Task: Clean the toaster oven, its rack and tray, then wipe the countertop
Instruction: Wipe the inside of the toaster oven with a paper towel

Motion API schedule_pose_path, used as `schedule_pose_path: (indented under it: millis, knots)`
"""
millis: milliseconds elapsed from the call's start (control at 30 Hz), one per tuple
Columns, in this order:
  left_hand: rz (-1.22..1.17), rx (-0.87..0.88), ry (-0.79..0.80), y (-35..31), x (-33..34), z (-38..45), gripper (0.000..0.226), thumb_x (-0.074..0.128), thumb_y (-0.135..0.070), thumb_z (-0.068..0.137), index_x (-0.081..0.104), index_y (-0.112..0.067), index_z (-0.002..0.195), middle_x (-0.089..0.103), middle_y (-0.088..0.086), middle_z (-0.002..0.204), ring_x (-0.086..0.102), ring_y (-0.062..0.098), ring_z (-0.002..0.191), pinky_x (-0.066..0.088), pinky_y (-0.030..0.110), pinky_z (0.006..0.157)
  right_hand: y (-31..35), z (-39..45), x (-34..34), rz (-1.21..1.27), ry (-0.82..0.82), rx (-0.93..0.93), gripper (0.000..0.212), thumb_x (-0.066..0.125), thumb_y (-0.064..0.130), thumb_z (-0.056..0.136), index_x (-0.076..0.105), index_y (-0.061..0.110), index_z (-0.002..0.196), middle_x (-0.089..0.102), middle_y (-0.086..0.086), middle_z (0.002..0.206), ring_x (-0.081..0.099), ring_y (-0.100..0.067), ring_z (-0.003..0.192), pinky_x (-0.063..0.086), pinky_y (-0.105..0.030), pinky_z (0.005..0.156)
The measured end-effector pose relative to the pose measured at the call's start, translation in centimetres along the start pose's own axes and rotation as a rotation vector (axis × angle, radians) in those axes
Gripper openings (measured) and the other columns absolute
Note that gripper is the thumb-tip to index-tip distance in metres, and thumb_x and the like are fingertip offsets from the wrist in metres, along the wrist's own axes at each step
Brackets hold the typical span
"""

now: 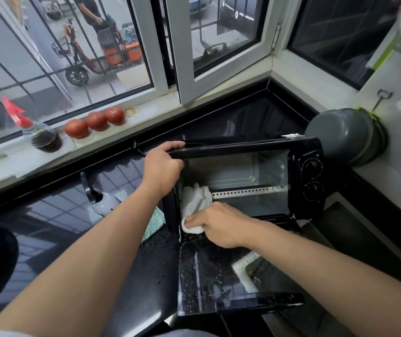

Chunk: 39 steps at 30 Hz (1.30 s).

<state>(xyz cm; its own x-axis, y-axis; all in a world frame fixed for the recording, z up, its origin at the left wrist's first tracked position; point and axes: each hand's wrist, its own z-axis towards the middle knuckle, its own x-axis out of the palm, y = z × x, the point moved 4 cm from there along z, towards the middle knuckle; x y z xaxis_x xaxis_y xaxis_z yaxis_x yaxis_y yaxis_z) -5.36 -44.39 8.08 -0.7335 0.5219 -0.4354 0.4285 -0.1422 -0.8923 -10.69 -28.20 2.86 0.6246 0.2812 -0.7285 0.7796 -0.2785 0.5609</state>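
- On the black bench [48, 222], by the window corner, stands the toaster oven [243, 152], its wet door [209, 271] folded down toward the person.
- Left hand [163, 166] grips the oven's top left front corner, fingers curled over the edge.
- Right hand [218, 224] presses a white cloth [195, 200] against the cavity's lower left corner, fingers bunched on it.
- Three tomatoes [96, 121] sit on the windowsill [5, 159].

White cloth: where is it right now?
In the head view, the white cloth lies at the toaster oven's lower left inside corner, gripped by the right hand.
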Motion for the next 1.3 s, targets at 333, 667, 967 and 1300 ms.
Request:
schedule_pose_path:
  millis: [333, 667, 967, 1300]
  knots:
    - [0.024, -0.006, 0.004, 0.0, -0.1, -0.1, 0.051, 0.061, 0.011, 0.077, 0.074, -0.021, 0.114, 0.07, 0.003, 0.078, 0.049, 0.0, 0.039, 0.038, 0.014, 0.042, 0.4, 1.4, -1.1, -0.092, 0.054, 0.062, 0.058, 0.039, -0.005, 0.084, 0.068, 0.028, 0.123, 0.062, -0.01, 0.116, 0.055, -0.032, 0.101, 0.043, -0.034, 0.064]
    - [0.017, -0.009, -0.01, 0.6, -0.1, 0.5, 0.052, 0.062, 0.011, 0.075, 0.075, -0.023, 0.113, 0.072, 0.001, 0.084, 0.051, -0.001, 0.042, 0.041, 0.014, 0.045, 1.4, 1.4, -1.2, -0.111, 0.023, 0.077, 0.064, 0.039, -0.001, 0.087, 0.06, 0.036, 0.134, 0.054, -0.02, 0.135, 0.053, -0.038, 0.109, 0.047, -0.036, 0.078]
    - [0.029, 0.009, -0.018, 0.8, 0.0, 1.1, 0.053, 0.064, 0.01, 0.073, 0.076, -0.023, 0.113, 0.076, 0.002, 0.093, 0.058, 0.007, 0.055, 0.043, 0.011, 0.049, 1.0, -2.3, 0.1, -0.243, -0.051, 0.041, 0.052, 0.042, -0.002, 0.086, 0.049, 0.015, 0.135, 0.062, -0.016, 0.116, 0.059, -0.039, 0.095, 0.043, -0.038, 0.066]
    - [-0.032, -0.032, 0.017, 0.9, 0.2, 0.4, 0.052, 0.062, 0.007, 0.073, 0.075, -0.028, 0.109, 0.072, 0.002, 0.079, 0.052, 0.01, 0.046, 0.041, 0.02, 0.049, -7.4, -2.5, -4.4, -0.412, 0.173, 0.574, 0.037, 0.032, 0.026, 0.107, 0.052, 0.013, 0.135, 0.054, -0.005, 0.136, 0.052, -0.026, 0.123, 0.042, -0.033, 0.102]
